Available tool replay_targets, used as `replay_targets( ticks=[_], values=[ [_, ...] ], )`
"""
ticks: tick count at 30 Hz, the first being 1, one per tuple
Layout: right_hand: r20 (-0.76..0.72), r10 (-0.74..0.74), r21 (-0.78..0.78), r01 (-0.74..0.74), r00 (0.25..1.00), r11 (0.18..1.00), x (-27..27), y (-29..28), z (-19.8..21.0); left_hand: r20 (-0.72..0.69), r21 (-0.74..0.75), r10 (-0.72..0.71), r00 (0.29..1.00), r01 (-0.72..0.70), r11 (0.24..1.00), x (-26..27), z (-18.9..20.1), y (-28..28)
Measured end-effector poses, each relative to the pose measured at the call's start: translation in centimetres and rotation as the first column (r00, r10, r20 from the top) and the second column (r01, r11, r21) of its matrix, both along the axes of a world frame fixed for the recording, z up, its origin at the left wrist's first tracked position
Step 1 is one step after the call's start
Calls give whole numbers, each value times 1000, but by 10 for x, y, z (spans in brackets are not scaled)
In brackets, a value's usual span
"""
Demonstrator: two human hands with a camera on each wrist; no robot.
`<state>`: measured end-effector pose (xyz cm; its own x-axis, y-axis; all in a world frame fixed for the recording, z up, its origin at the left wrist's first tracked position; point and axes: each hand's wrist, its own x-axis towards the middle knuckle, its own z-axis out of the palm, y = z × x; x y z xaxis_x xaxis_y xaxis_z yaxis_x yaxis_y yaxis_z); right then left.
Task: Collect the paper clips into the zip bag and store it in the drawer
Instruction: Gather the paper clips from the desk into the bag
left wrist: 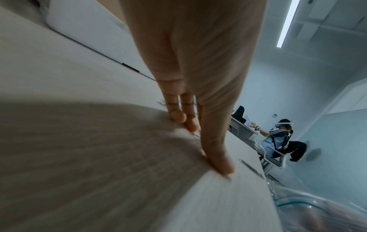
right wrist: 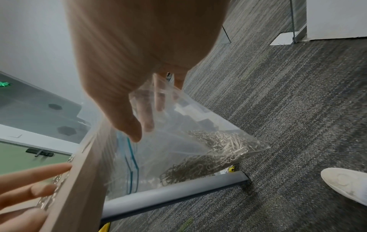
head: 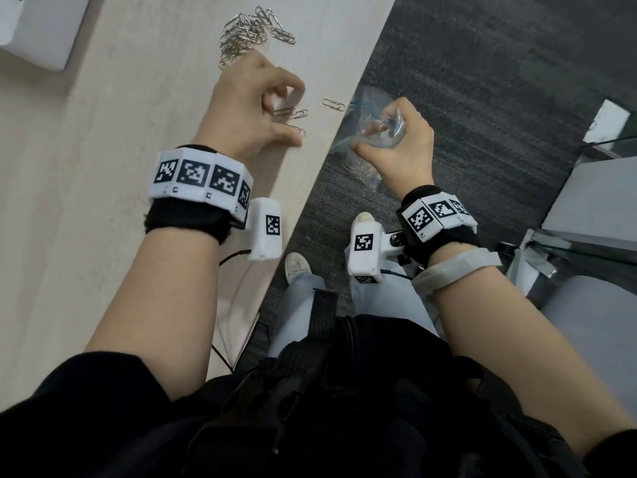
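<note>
A pale wooden desk is filling the left of the head view. Beside its edge, the right hand is grasping the clear zip bag by its mouth — the bag is hanging over grey carpet, a mass of clips lying in its bottom. The left hand is resting on the desk, fingers curled over a few loose paper clips — whether pinching them cannot be told. A larger clip heap is lying farther along.
</note>
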<state>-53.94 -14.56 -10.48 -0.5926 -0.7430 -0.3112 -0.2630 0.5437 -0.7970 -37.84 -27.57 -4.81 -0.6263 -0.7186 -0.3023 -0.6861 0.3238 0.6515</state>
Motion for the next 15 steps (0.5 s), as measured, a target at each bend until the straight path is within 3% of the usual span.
replay_targets(
  ticks=[6, 15],
  values=[
    [10, -16, -7, 16, 1000, 1000, 3, 5, -3, -124, -7, 87, 988, -88, 996, -9, -9, 7],
    [-17, -8, -28, 7, 1000, 1000, 3, 4, -4, -145, -45, 16, 989, -23, 999, -39, -13, 15]
  ],
)
